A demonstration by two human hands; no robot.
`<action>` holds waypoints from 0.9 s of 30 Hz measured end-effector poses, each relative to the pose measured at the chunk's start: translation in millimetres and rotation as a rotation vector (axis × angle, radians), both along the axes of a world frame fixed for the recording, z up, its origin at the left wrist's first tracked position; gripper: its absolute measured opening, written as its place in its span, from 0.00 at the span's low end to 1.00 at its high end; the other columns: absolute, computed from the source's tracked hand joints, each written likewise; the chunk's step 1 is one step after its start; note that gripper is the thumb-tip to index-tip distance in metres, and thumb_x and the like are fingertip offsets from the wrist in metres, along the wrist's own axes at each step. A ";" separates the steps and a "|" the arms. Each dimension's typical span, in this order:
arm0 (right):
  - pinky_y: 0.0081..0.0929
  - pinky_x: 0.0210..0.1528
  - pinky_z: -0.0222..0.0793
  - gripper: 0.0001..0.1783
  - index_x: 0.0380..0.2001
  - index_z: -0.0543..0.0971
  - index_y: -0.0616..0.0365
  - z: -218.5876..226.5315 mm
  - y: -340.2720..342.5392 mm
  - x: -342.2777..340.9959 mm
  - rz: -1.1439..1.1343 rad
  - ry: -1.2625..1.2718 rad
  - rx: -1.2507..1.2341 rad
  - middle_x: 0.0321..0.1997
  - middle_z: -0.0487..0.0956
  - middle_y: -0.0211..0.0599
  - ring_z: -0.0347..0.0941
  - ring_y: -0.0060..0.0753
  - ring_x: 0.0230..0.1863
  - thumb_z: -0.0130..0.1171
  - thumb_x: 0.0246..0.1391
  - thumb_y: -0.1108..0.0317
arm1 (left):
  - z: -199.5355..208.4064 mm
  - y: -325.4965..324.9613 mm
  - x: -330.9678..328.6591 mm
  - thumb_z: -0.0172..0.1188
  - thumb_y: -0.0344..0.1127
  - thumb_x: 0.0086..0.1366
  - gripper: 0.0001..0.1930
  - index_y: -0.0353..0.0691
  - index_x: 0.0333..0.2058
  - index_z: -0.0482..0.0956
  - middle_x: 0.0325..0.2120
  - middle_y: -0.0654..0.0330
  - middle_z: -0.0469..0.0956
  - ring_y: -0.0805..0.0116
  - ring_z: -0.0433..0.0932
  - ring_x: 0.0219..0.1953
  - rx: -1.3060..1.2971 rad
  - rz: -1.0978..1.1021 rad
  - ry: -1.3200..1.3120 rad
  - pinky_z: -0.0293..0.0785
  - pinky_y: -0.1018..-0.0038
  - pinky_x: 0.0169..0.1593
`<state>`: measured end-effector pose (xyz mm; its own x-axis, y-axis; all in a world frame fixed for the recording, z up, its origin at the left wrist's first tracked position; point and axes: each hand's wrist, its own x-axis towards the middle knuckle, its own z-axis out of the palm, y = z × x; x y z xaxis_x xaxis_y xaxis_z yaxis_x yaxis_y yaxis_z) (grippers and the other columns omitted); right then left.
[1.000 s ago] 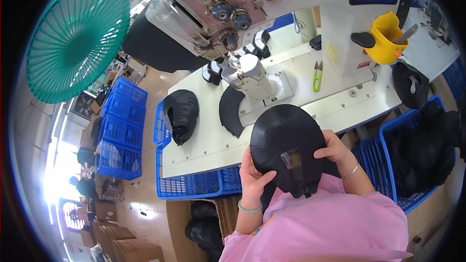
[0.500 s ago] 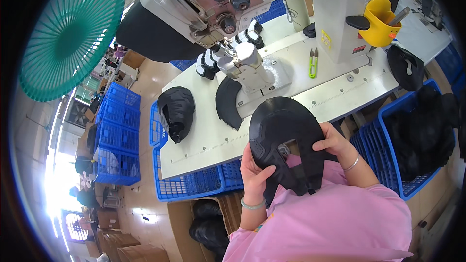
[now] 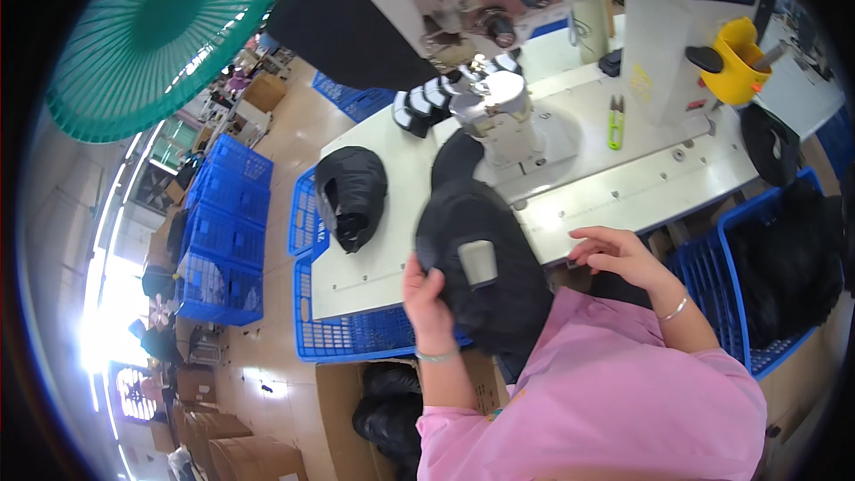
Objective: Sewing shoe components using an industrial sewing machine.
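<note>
My left hand (image 3: 426, 305) grips the left edge of a black shoe upper (image 3: 512, 303), thumb on top and fingers beneath. The upper is tilted over the table's front edge, and a pale surface shows through its opening. Off to its right, my right hand (image 3: 623, 260) is held apart from it with fingers spread and nothing in them. Just beyond the upper lies a curved black piece (image 3: 452, 162), beside the post of a sewing machine (image 3: 500, 120). Another black shoe upper (image 3: 354, 191) rests on the left of the white table (image 3: 356, 289).
Green-handled thread snips (image 3: 615, 125) lie right of the post, and black-and-white pieces (image 3: 419, 107) behind it. A yellow cup (image 3: 735, 67) hangs on the machine. A blue crate (image 3: 739, 303) of black pieces stands right, an open carton (image 3: 338, 410) below, a green fan (image 3: 169, 13) upper left.
My right hand has let go of the shoe upper and moved right. My left hand has swung the upper leftward, turning and tilting it. The whole view has shifted slightly.
</note>
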<state>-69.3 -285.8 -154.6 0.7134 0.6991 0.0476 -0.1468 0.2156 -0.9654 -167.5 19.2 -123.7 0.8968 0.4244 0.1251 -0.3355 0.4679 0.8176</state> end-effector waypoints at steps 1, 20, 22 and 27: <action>0.20 0.41 0.71 0.22 0.56 0.72 0.61 1.5 -2.0 3.4 -0.032 0.005 -0.073 0.44 0.81 0.38 0.75 0.21 0.41 0.56 0.57 0.74 | 7.6 29.4 4.5 0.58 0.22 0.56 0.27 0.31 0.56 0.68 0.51 0.54 0.76 0.62 0.75 0.52 0.055 0.026 -0.019 0.66 0.68 0.60; 0.14 0.30 0.67 0.10 0.40 0.81 0.62 54.8 -205.8 69.0 -1.373 -0.496 -0.569 0.28 0.81 0.30 0.74 0.16 0.28 0.57 0.57 0.71 | 12.3 318.4 72.5 0.54 0.49 0.67 0.22 0.38 0.51 0.69 0.47 0.54 0.74 0.54 0.77 0.45 0.390 0.158 0.670 0.75 0.49 0.43; 0.21 0.36 0.71 0.11 0.40 0.81 0.61 61.9 -238.8 83.9 -1.625 -0.632 -0.785 0.30 0.81 0.37 0.76 0.24 0.32 0.58 0.55 0.69 | 17.2 316.2 58.5 0.53 0.48 0.68 0.22 0.34 0.49 0.70 0.44 0.54 0.76 0.56 0.77 0.45 0.445 0.195 0.696 0.74 0.50 0.47; 0.45 0.48 0.69 0.21 0.40 0.78 0.65 47.8 -312.0 142.5 -1.570 -0.481 -1.565 0.43 0.78 0.57 0.73 0.58 0.48 0.54 0.55 0.56 | 3.5 312.0 47.5 0.47 0.42 0.70 0.16 0.34 0.44 0.74 0.38 0.59 0.77 0.59 0.77 0.39 0.304 0.230 0.631 0.73 0.62 0.45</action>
<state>73.3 -597.8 -106.8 0.6677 -0.5681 0.4811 -0.4545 -0.8229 -0.3409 -120.0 331.2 -120.2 0.7297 0.6390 -0.2434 0.1797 0.1642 0.9699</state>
